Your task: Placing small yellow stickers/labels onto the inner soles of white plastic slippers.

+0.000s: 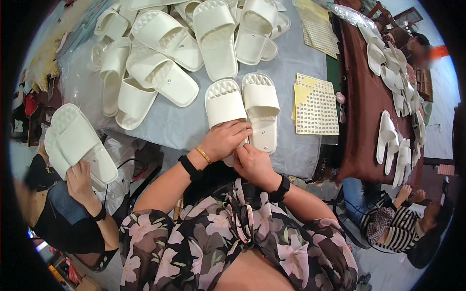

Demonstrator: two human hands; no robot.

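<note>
In front of me, a pair of white slide slippers lies side by side on the covered table. My left hand (225, 139) lies across the left slipper (224, 103), its fingers bent over the footbed just below the strap. At that slipper's heel end, my right hand (254, 166) is closed, with fingers curled and thumb pressed in. Whatever the right fingers may pinch is hidden. The right slipper (262, 114) rests next to both hands, with a small printed label on its heel. My hands cover most of the left slipper's heel.
More white slippers (167, 80) are heaped at the far side of the grey table cover (170, 128). Yellow-backed label sheets (316, 106) lie to the right. A person on the left holds a pair of white slippers (80, 140). Further slippers stand on a brown-covered table (361, 126), beside another person.
</note>
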